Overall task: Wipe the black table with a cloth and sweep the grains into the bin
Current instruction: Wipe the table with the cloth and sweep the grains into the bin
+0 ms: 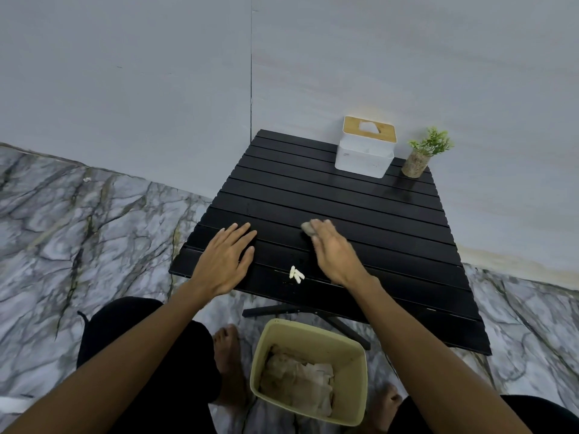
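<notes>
The left hand (225, 258) is laid flat on the black worktop (360, 208), fingers straight and spread, with nothing held. The right hand (332, 252) is set over a small greyish cloth (308, 228) a little farther in. A few white grains (296, 274) lie between the two hands, close to the near edge, and the bin (316, 327) stands on the floor just below that edge.

A fast or slanted sweep could throw the grains past the bin's rim onto the floor. They could also be pushed into the gaps between the slats, since the cloth would be dragged across them. With so small a cloth, grains may be passed over.

Most of the cloth is covered by the right hand, which is blurred, so it cannot be told whether the cloth is pinched or only pressed down. Anything fallen between the slats cannot be seen, and the crumpled brownish matter in the bin cannot be identified.
</notes>
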A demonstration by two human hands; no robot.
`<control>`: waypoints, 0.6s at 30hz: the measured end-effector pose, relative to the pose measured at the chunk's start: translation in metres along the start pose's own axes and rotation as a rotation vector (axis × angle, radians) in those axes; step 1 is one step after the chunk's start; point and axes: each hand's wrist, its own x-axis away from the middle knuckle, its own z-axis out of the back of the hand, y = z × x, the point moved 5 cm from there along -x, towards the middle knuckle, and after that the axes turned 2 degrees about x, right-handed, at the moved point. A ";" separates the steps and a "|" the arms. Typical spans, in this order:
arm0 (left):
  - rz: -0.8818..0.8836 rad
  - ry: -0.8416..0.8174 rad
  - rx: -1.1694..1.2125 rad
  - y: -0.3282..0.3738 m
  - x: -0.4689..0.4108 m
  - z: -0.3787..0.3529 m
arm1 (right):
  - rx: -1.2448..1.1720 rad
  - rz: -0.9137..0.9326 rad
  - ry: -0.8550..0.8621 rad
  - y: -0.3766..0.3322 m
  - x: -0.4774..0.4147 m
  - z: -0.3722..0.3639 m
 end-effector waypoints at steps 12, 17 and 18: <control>0.002 -0.010 0.015 -0.007 0.003 0.002 | 0.063 0.422 -0.270 -0.052 0.065 -0.018; 0.008 -0.024 0.010 -0.007 0.003 0.002 | 0.053 0.462 -0.299 -0.062 0.092 -0.008; 0.008 -0.025 0.010 -0.007 0.003 0.002 | 0.046 0.468 -0.298 -0.060 0.096 -0.008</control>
